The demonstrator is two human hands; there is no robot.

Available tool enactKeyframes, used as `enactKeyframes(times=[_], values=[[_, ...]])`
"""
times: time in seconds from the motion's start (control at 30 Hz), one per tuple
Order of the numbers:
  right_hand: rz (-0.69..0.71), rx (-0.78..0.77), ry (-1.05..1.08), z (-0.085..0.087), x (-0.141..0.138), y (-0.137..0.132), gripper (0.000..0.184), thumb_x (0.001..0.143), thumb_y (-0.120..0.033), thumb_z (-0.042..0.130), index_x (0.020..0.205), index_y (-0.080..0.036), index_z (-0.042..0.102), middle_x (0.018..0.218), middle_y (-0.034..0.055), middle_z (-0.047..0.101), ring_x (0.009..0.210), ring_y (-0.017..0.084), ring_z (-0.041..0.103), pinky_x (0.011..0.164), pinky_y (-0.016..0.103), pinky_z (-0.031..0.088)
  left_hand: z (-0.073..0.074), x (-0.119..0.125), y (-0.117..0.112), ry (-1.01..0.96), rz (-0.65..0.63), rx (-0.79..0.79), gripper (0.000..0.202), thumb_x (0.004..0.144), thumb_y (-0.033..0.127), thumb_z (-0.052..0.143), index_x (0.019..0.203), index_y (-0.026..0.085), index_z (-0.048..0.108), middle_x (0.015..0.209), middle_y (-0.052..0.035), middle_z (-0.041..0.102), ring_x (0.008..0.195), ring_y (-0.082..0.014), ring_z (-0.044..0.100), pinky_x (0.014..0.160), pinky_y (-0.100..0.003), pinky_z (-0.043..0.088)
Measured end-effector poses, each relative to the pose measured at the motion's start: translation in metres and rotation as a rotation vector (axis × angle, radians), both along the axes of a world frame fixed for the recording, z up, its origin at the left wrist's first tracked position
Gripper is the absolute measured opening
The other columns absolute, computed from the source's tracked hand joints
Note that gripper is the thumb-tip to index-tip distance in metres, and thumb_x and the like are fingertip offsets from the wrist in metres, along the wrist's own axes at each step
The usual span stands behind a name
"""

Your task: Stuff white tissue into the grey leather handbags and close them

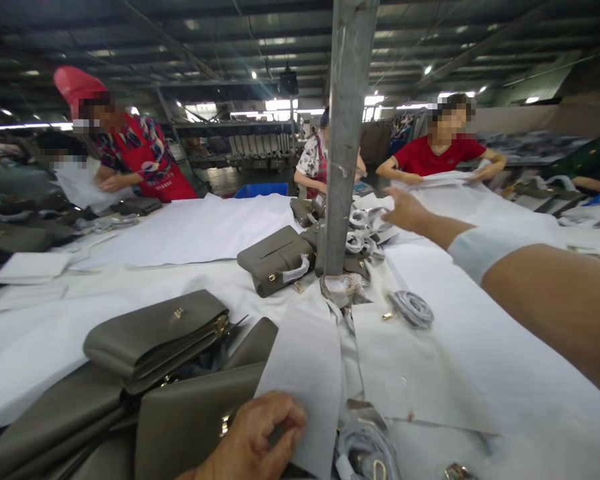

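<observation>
My left hand [263, 433] is closed, with its curled thumb and finger over the left edge of a white paper sheet [310, 360]. Just beside it lies an olive-green handbag [195, 413] with a gold clasp, part of a heap. Another green bag [155, 333] rests on top of that heap. Stretched far forward, my right hand [407, 210] has its fingers apart next to a pile of wrapped straps [363, 240]. Those fingertips are small and somewhat blurred. A coiled, wrapped strap [413, 309] with a gold hook lies on the table below my right arm.
A grey metal post [350, 140] rises from the table. Left of it lies a green bag [275, 260] with a wrapped handle. White sheets [205, 227] cover much of the table. Several people work across it; one in red [440, 157] handles white sheets. A blue bin [261, 191] stands behind.
</observation>
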State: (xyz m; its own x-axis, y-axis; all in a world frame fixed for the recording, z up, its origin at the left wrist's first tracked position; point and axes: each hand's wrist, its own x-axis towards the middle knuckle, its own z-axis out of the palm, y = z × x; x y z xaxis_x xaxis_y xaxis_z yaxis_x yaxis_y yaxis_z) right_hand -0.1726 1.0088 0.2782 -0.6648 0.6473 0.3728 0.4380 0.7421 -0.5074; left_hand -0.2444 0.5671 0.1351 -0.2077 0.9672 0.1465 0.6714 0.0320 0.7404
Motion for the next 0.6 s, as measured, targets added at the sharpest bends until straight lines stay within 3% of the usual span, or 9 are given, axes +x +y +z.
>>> enactKeyframes(times=[0.07, 0.17, 0.27, 0.37, 0.47, 0.6], values=[[0.098, -0.017, -0.190, -0.036, 0.013, -0.027, 0.049, 0.066, -0.010, 0.064, 0.115, -0.007, 0.063, 0.127, 0.0193, 0.057, 0.123, 0.035, 0.047, 0.106, 0.045, 0.032, 0.000, 0.004, -0.004, 0.000, -0.022, -0.043, 0.009, 0.081, 0.016, 0.050, 0.078, 0.022, 0.057, 0.072, 0.0030, 0.060, 0.069, -0.0101, 0.058, 0.066, -0.018, 0.044], [0.291, -0.166, -0.413, -0.097, 0.038, -0.084, 0.024, 0.063, -0.009, 0.067, 0.086, -0.013, 0.072, 0.097, 0.0086, 0.071, 0.098, 0.028, 0.063, 0.095, 0.038, 0.044, 0.007, 0.010, -0.011, -0.038, -0.024, -0.103, 0.010, 0.085, 0.019, 0.049, 0.083, 0.022, 0.059, 0.076, 0.0021, 0.063, 0.073, -0.0112, 0.059, 0.070, -0.020, 0.045], [0.424, -0.380, -0.400, -0.140, 0.042, -0.150, 0.021, 0.068, -0.016, 0.068, 0.089, -0.016, 0.072, 0.094, 0.0040, 0.072, 0.092, 0.022, 0.064, 0.089, 0.030, 0.047, 0.020, 0.016, -0.011, -0.069, -0.023, -0.139, 0.012, 0.087, 0.024, 0.049, 0.085, 0.021, 0.060, 0.078, 0.0016, 0.064, 0.075, -0.0122, 0.059, 0.073, -0.022, 0.046], [0.343, -0.489, -0.294, -0.161, 0.027, -0.202, 0.029, 0.080, -0.022, 0.058, 0.107, -0.015, 0.067, 0.106, 0.0057, 0.070, 0.095, 0.018, 0.064, 0.084, 0.025, 0.049, 0.033, 0.022, -0.012, -0.076, -0.015, -0.160, 0.014, 0.087, 0.026, 0.048, 0.083, 0.021, 0.060, 0.075, 0.0016, 0.064, 0.073, -0.0127, 0.059, 0.071, -0.023, 0.046], [0.257, -0.517, -0.265, -0.172, 0.023, -0.232, 0.031, 0.081, -0.017, 0.053, 0.109, -0.016, 0.066, 0.105, 0.0060, 0.070, 0.094, 0.016, 0.065, 0.082, 0.025, 0.049, 0.046, 0.023, -0.024, -0.022, -0.033, -0.158, 0.014, 0.088, 0.026, 0.048, 0.082, 0.022, 0.060, 0.076, 0.0015, 0.065, 0.072, -0.0124, 0.060, 0.069, -0.021, 0.046], [0.180, -0.542, -0.332, -0.188, 0.064, -0.245, 0.032, 0.078, -0.023, 0.058, 0.107, -0.014, 0.065, 0.110, 0.0100, 0.067, 0.102, 0.023, 0.062, 0.090, 0.033, 0.046, 0.053, 0.013, -0.064, 0.030, 0.020, -0.176, 0.015, 0.088, 0.032, 0.050, 0.083, 0.024, 0.062, 0.076, 0.0018, 0.066, 0.072, -0.0132, 0.061, 0.069, -0.020, 0.048]])
